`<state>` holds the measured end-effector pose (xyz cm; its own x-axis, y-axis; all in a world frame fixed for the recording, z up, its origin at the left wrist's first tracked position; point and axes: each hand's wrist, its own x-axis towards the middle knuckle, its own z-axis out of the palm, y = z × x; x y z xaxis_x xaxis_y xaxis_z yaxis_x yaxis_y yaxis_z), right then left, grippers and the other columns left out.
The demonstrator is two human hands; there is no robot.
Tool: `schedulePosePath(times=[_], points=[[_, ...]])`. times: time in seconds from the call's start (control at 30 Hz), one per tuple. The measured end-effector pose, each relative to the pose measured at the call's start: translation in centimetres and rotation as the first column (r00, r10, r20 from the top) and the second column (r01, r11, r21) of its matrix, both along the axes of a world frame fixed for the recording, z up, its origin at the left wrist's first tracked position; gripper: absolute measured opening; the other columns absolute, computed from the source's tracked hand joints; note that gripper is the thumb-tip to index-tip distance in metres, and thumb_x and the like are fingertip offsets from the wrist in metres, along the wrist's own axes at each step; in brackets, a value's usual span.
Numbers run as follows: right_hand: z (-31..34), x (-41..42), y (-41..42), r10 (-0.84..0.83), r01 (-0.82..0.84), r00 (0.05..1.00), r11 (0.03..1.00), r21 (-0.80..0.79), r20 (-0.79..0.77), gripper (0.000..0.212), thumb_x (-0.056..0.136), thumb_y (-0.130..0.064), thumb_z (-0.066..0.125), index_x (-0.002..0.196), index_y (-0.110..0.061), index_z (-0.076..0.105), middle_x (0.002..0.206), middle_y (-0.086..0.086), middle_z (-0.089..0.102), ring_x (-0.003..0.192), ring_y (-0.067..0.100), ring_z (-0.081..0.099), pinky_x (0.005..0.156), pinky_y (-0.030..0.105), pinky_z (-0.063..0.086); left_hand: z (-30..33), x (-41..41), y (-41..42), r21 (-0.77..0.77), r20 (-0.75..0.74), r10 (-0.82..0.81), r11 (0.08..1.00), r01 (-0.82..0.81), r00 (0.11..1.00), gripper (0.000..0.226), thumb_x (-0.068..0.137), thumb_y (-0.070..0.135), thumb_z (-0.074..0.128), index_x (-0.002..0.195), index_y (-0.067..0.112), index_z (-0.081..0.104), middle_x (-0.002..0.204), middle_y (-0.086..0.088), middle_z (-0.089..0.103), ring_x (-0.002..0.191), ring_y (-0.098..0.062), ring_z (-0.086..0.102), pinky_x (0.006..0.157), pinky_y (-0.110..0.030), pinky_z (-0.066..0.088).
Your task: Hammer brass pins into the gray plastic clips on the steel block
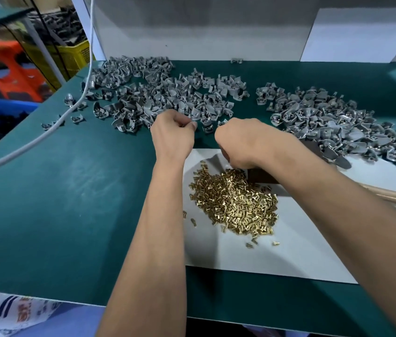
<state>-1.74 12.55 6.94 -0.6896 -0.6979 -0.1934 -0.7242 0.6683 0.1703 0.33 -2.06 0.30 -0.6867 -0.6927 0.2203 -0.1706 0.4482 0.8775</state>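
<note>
While the brass pins (236, 205) lie heaped on white paper (289, 251) beneath the wrists, both curled hands, left hand (172, 132) and right hand (240, 139), seemingly pinch gray clips (167, 93) at the pile's near edge.

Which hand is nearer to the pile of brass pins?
Right. The right hand hovers just beyond the pile of brass pins, at its far edge; the left hand is farther off, near the gray clips.

bare green mat (58, 190) lies open at left; clip heaps (158, 93) crowd the far side, pin pile (236, 203) the middle
</note>
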Motion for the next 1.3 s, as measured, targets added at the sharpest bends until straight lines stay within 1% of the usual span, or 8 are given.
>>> schedulePosePath(times=[0.1, 0.17, 0.27, 0.53, 0.73, 0.87, 0.97, 1.3], points=[[0.0, 0.3, -0.2, 0.02, -0.02, 1.0, 1.0, 0.009, 0.021, 0.024, 0.088, -0.006, 0.065, 0.074, -0.019, 0.05, 0.074, 0.0, 0.049, 0.072, 0.024, 0.052, 0.076, 0.039, 0.037, 0.2, 0.0, 0.2, 0.096, -0.039, 0.003, 0.995, 0.0, 0.999, 0.016, 0.079, 0.018, 0.086, 0.087, 0.015, 0.073, 0.059, 0.013, 0.058, 0.052, 0.003, 0.052, 0.056, -0.012, 0.04], [0.1, 0.6, -0.2, 0.059, -0.06, 0.994, 0.998, 0.01, 0.096, 0.008, 0.09, -0.02, 0.069, 0.085, -0.021, 0.064, 0.078, -0.004, 0.054, 0.086, 0.026, 0.055, 0.079, 0.038, 0.036, 0.5, 0.0, 0.5, 0.21, -0.076, 0.002, 0.978, 0.014, 0.997, 0.019, 0.076, 0.014, 0.088, 0.086, 0.015, 0.072, 0.064, 0.008, 0.063, 0.06, -0.002, 0.059, 0.067, -0.02, 0.052], [0.4, 0.9, 0.6, 0.132, -0.123, 0.97, 0.991, -0.054, 0.206, 0.02, 0.088, -0.026, 0.074, 0.072, -0.029, 0.062, 0.074, -0.014, 0.057, 0.084, 0.02, 0.055, 0.071, 0.03, 0.039, 1.1, 0.2, 1.1, 0.385, -0.17, -0.005, 0.92, 0.071, 0.985, 0.017, 0.079, 0.007, 0.086, 0.085, 0.013, 0.072, 0.084, -0.007, 0.074, 0.077, -0.017, 0.07, 0.078, -0.028, 0.06], [1.2, -0.6, 6.3, 0.133, -0.007, 0.979, 0.779, -0.627, 0.155, 0.014, 0.082, -0.016, 0.078, 0.076, -0.025, 0.069, 0.078, -0.013, 0.069, 0.076, 0.003, 0.065, 0.078, 0.031, 0.057, 2.4, 0.6, 3.4, 0.614, -0.423, -0.09, 0.703, 0.358, 0.902, 0.012, 0.088, -0.011, 0.071, 0.097, -0.005, 0.069, 0.101, -0.025, 0.073, 0.084, -0.024, 0.072, 0.082, -0.032, 0.063], [0.2, -1.3, 11.2, 0.017, 0.136, 0.986, 0.496, -0.858, 0.166, 0.01, 0.083, -0.015, 0.083, 0.087, -0.023, 0.079, 0.081, -0.012, 0.075, 0.075, 0.002, 0.069, 0.076, 0.016, 0.055, 2.6, 0.1, 6.4, 0.562, -0.449, -0.257, 0.664, 0.494, 0.856, 0.007, 0.09, -0.003, 0.072, 0.094, 0.002, 0.073, 0.093, -0.017, 0.075, 0.074, -0.018, 0.072, 0.077, -0.025, 0.06], [-0.8, -1.1, 12.8, -0.052, 0.174, 0.985, 0.34, -0.924, 0.166, 0.009, 0.086, -0.012, 0.08, 0.091, -0.02, 0.081, 0.083, -0.008, 0.076, 0.074, 0.004, 0.068, 0.071, 0.013, 0.052, 2.0, -0.1, 8.2, 0.421, -0.39, -0.425, 0.707, 0.568, 0.817, 0.021, 0.087, -0.005, 0.074, 0.106, 0.004, 0.075, 0.101, -0.016, 0.076, 0.087, -0.021, 0.073, 0.086, -0.03, 0.059], [-2.0, -0.6, 13.3, -0.096, 0.196, 0.98, 0.287, -0.938, 0.176, 0.013, 0.089, -0.008, 0.077, 0.097, -0.017, 0.081, 0.089, -0.012, 0.075, 0.081, -0.002, 0.068, 0.077, 0.009, 0.049, 1.8, 0.0, 9.0, 0.285, -0.337, -0.536, 0.726, 0.626, 0.774, 0.031, 0.082, -0.007, 0.078, 0.108, 0.01, 0.077, 0.105, -0.009, 0.078, 0.099, -0.019, 0.073, 0.091, -0.03, 0.058], [-3.3, 0.2, 13.1, -0.168, 0.133, 0.981, 0.203, -0.97, 0.099, 0.02, 0.082, -0.009, 0.079, 0.099, -0.014, 0.068, 0.086, -0.013, 0.074, 0.086, 0.001, 0.072, 0.085, 0.029, 0.058, 1.6, 0.4, 10.5, 0.123, -0.319, -0.637, 0.707, 0.697, 0.702, 0.028, 0.076, -0.009, 0.082, 0.101, 0.001, 0.075, 0.097, -0.012, 0.078, 0.088, -0.017, 0.075, 0.085, -0.027, 0.059]])
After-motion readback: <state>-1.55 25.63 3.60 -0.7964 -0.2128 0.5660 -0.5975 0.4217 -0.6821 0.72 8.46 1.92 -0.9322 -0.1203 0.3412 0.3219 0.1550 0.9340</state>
